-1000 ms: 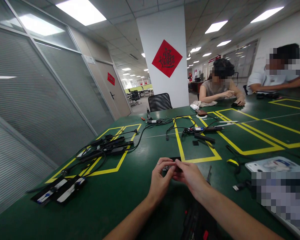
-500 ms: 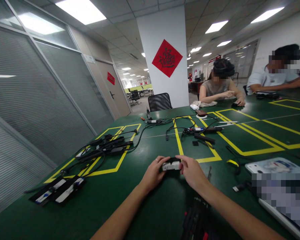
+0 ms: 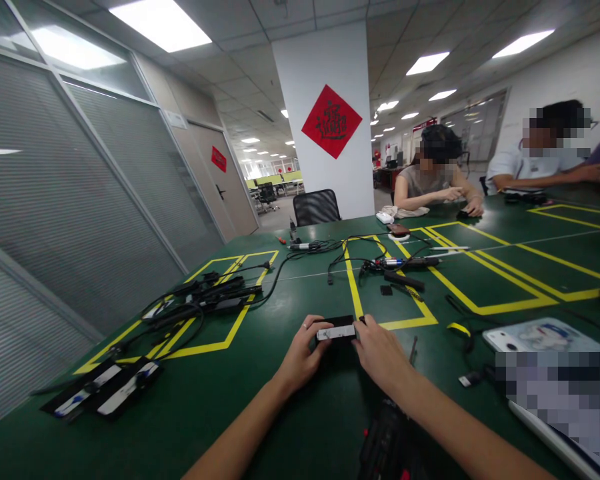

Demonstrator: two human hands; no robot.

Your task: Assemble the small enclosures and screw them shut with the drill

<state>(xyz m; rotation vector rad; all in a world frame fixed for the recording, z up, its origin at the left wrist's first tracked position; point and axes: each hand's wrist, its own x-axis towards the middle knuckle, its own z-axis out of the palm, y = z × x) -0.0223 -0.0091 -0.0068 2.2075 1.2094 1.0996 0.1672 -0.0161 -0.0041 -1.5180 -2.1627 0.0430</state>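
A small black-and-white block [image 3: 336, 331], with a white front face and a black top, is held just above the green table. My left hand [image 3: 304, 347] is closed around its left end, thumb at the front and fingers behind. At the right end my right hand [image 3: 379, 350] is closed, with fingertips pinched against the block. A tiny dark bit shows at those fingertips, too small to name. Beneath my right forearm lies a dark item with red parts [image 3: 387, 443], partly hidden. A thin dark tool [image 3: 413, 349] rests beside my right wrist.
Black cabled devices [image 3: 215, 297] and two flat black-and-white pieces [image 3: 127, 387] lie left. Ahead are a cabled pen-like tool [image 3: 405, 263] and a small black square [image 3: 386, 291]. A laptop-like device [image 3: 545, 333] stands right. Two people sit across the far right.
The block has turned so more of its black top shows. My right index finger has drawn back from the top to the right end. The view has shifted slightly.
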